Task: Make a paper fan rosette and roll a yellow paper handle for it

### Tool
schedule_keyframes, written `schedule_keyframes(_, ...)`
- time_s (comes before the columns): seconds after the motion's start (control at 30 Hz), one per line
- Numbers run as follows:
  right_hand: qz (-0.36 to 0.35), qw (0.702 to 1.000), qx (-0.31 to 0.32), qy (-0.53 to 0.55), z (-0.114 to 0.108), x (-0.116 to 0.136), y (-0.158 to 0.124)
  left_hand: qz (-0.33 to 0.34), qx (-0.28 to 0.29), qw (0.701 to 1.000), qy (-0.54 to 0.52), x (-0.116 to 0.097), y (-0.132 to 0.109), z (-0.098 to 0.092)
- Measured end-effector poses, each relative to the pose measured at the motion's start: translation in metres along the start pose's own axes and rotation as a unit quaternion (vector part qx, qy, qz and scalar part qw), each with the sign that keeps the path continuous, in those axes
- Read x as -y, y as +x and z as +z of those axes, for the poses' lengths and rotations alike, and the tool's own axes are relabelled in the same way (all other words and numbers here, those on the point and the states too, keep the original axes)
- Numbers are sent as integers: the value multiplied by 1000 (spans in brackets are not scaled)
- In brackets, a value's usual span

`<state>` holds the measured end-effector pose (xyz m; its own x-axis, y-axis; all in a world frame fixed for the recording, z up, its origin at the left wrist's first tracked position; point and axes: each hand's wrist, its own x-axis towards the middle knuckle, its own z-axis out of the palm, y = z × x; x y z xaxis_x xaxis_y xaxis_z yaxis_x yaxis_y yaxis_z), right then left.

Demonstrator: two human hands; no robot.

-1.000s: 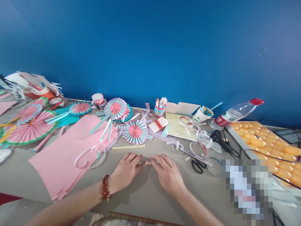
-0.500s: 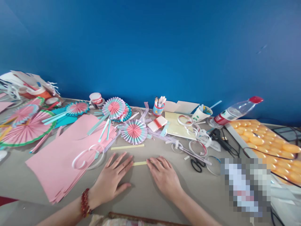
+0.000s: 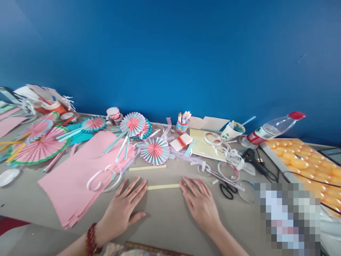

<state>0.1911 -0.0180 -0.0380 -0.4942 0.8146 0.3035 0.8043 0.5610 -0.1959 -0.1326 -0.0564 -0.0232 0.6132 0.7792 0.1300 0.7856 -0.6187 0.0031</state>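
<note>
A pale yellow paper strip [image 3: 163,186] lies flat on the grey table between my hands. My left hand [image 3: 124,204], palm down with fingers spread, has its fingertips at the strip's left end. Flat on the table too, my right hand [image 3: 200,202] touches the right end with its fingertips, fingers apart. A second yellow strip [image 3: 147,168] lies parallel, farther back. Behind that is a round pleated paper fan [image 3: 155,151] in pink, lilac and blue. The ends of the nearer strip are hidden under the fingers.
Pink sheets [image 3: 80,177] with white paper loops lie left, pleated fans beyond. At right are black-handled scissors [image 3: 228,190], a glue gun [image 3: 254,161], paper rings, a leaning plastic bottle [image 3: 269,131] and a pen cup [image 3: 182,125]. A blue wall stands behind.
My hands have moved apart along the nearer strip, showing more of it between them. The camera view has shifted slightly, so the table items appear farther right.
</note>
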Motion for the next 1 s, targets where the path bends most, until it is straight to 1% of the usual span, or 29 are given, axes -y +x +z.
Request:
schedule_keyframes(0.1, 8, 1000, -4, -9, -3, -7, -7, 0, -2, 1000, 4, 0, -1, 0)
schedule_keyframes(0.3, 8, 1000, -14, -20, -1, -7, -8, 1, -17, 1000, -10, 3, 3, 0)
schedule_keyframes(0.43, -13, 1000, -13, -16, 2, -15, -1, -25, -23, 999, -40, 3, 19, 1)
schedule_keyframes(0.53, -54, 998, -19, -22, 3, -23, 6, -49, -19, 997, -50, 2, 33, 4)
schedule_keyframes(0.67, -134, 990, -27, -37, 3, -31, 13, -26, -15, 999, -42, 3, 45, 11)
schedule_keyframes(0.77, -168, 984, -44, -29, 5, -34, 16, -3, -1, 999, -50, 1, 52, 13)
schedule_keyframes(0.93, -167, 985, -45, 2, 13, -34, 24, 21, 8, 999, -46, -16, 75, 13)
schedule_keyframes(1.0, -158, 987, -40, 16, 14, -31, 28, 16, 8, 999, -46, -23, 86, 14)
